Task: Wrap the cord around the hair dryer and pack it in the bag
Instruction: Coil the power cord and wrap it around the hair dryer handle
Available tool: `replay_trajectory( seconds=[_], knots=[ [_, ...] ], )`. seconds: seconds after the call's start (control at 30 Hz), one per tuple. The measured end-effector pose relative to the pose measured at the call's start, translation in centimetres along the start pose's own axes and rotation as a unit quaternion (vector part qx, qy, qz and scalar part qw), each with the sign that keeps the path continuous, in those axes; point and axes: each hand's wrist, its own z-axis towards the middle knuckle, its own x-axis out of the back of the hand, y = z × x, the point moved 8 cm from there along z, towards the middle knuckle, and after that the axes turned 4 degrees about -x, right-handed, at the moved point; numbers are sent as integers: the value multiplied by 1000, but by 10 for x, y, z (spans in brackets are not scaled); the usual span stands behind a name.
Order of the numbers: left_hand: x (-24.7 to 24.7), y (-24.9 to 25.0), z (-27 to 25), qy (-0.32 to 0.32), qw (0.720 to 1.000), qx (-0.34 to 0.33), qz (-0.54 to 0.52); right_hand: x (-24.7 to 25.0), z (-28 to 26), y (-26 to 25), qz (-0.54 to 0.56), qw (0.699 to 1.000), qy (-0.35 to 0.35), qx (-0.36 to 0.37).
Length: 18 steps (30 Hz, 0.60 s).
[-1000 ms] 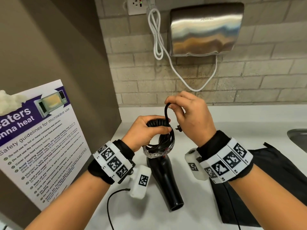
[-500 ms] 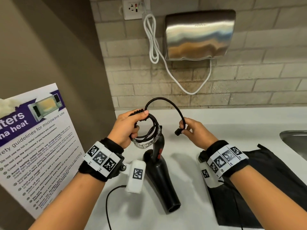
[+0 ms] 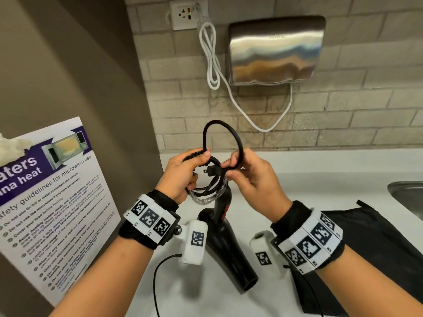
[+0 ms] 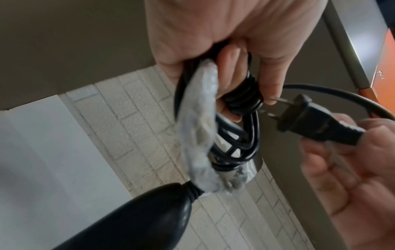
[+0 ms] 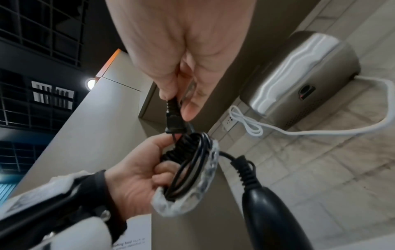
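A black hair dryer (image 3: 229, 245) hangs nozzle-down over the white counter (image 3: 320, 168). My left hand (image 3: 185, 170) grips the coiled black cord (image 3: 206, 186), which is bundled with a crumpled clear plastic wrap (image 4: 198, 128), above the dryer's handle. My right hand (image 3: 247, 177) pinches the plug (image 4: 310, 118) and points its prongs into the middle of the coil. A free loop of cord (image 3: 225, 136) arches above both hands. The black bag (image 3: 366, 248) lies flat on the counter at the right.
A steel hand dryer (image 3: 277, 49) with a white cable (image 3: 212, 62) hangs on the brick wall beside an outlet (image 3: 187, 13). A microwave safety poster (image 3: 50, 202) leans at left. A sink rim (image 3: 407, 195) shows at far right.
My right hand has moved left and up, bringing the plug from beside the coil into its middle. The free loop has tightened and risen. My left hand keeps its grip.
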Motion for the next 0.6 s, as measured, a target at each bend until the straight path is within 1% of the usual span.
replay_trajectory(
  seconds=[0.07,0.13,0.2,0.23,0.3,0.33,0.37,0.43,0.47,0.53,0.6],
  knots=[
    [-2,-1,-2,-6,1000,7,-9,-7,0,6,-76,997,-9,10],
    [-7,-3,-6,-22,1000,13,-8,-11,2,10,-154,987,-9,35],
    [-13,-4,-9,-40,999,16,-6,-14,2,10,-189,979,10,74],
    [-15,-5,-10,-47,999,16,-7,-13,2,11,-185,980,27,73],
    [-17,-7,-11,-58,998,18,-8,-7,6,18,-164,983,72,31],
    [-18,-8,-11,-65,998,18,-8,-6,9,22,-147,986,79,5],
    [-19,-8,-12,-77,997,16,-9,-8,12,23,-110,992,65,-17],
    [-23,-7,-15,-109,994,3,-15,-21,18,28,-19,998,-10,-57],
    [-25,-5,-16,-124,992,-9,-14,-27,20,31,-3,996,-40,-75],
    [-28,-1,-17,-145,989,-34,-5,-32,21,40,-45,991,-69,-105],
    [-26,2,-16,-148,988,-47,6,-32,21,41,-135,982,-82,-108]
  ],
)
